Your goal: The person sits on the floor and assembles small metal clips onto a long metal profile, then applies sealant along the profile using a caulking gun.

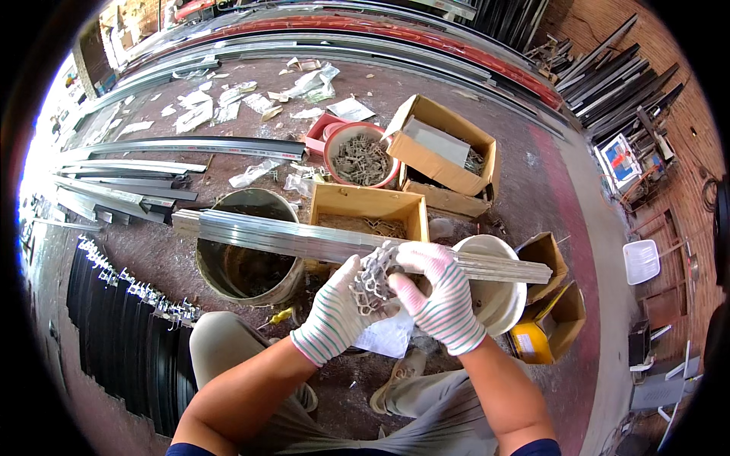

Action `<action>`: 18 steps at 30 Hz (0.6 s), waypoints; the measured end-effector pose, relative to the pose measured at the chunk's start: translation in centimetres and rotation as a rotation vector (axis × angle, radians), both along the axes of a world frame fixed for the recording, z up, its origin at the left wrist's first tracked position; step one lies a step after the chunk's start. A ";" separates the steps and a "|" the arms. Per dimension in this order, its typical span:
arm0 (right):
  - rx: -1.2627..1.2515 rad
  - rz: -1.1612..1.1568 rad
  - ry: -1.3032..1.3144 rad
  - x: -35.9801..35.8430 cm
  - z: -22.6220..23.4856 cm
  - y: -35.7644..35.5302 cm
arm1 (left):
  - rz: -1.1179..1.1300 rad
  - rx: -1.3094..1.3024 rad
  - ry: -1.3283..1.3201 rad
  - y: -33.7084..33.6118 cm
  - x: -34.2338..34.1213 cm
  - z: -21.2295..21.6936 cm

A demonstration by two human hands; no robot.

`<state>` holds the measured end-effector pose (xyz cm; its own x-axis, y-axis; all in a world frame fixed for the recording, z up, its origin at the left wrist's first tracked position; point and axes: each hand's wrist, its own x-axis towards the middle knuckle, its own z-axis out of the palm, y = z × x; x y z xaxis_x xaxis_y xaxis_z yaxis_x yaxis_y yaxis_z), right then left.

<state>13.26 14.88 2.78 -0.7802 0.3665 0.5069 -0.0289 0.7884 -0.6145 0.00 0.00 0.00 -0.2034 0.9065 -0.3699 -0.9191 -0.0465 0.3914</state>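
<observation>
Scattered papers [195, 116], white plastic basket [642, 262], brick wall [701, 144]

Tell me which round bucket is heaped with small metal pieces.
The red-rimmed bucket, beyond the wooden box: grey metal pieces fill it, whereas the big left bucket and white right bucket show no such heap.

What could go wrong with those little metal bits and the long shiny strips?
Some of the small metal pieces might slip and drop, since the left hand and right hand hold many in one bunch. The long metal strips could perhaps slide or tip if an arm bumps them, because they stretch across the grey bucket and the white tub. The yellow-handled tool on the floor beside the bucket might get stepped on.
</observation>
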 end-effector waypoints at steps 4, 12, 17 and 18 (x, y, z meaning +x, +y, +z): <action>0.193 -0.015 -0.097 -0.1 1.1 -1.5 | 0.032 0.084 -0.040 0.3 0.2 -0.1; 0.125 0.002 -0.077 0.1 -0.1 -0.9 | -0.016 0.107 0.029 0.1 0.3 -0.3; 0.203 0.015 -0.078 -0.3 -0.1 -1.0 | 0.010 0.119 0.025 0.1 0.5 -0.8; 0.176 0.013 -0.056 -0.3 -0.2 -0.9 | 0.011 0.125 0.004 0.1 0.5 -0.8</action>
